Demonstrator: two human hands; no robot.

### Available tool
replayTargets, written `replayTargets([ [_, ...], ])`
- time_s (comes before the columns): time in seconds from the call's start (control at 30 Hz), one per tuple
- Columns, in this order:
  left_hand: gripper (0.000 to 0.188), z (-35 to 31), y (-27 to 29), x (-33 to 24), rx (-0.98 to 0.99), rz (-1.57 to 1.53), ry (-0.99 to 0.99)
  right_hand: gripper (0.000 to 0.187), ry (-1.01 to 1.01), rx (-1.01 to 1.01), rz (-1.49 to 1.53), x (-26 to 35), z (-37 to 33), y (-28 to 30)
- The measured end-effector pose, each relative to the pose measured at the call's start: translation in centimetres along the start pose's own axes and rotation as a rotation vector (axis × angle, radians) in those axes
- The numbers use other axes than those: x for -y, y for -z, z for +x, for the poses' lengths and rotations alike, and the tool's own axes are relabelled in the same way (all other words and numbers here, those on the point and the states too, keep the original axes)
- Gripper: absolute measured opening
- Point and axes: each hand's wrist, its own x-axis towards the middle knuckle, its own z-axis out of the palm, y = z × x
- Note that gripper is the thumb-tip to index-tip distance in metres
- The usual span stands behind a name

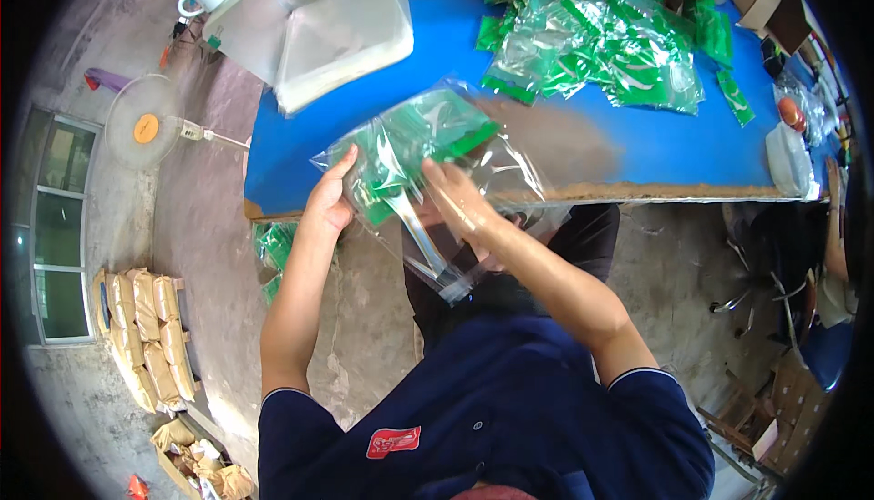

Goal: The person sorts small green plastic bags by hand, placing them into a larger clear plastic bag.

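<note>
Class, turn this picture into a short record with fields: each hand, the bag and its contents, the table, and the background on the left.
Left hand: grips the left side of a clear bag
Right hand: at the bag; whether inside or outside it is unclear
Bag contents: green packets
Table: blue tabletop, bearing a loose pile of green-and-clear packets
Left background: fan; stacked brown sacks
</note>
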Motion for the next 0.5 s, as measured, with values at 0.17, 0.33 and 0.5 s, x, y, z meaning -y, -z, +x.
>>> replayTargets([
  [0.17,0.041,-0.1,2.1,0.2,-0.119,0.07,-0.074,0.061,-0.181,0.123,0.128,1.5,0.1,-1.1],
  [0.33,0.029,-1.0,0.2,-1.6,-0.196,1.15,-1.199,0.071,-0.011,0.153,0.326,-1.5,-3.7,-1.1],
  [0.5,0.035,0.6,-2.4,-2.1,0.187,1.672,-0.979,0.067,-0.056,0.027,0.127,-0.6,-3.1,-1.8],
])
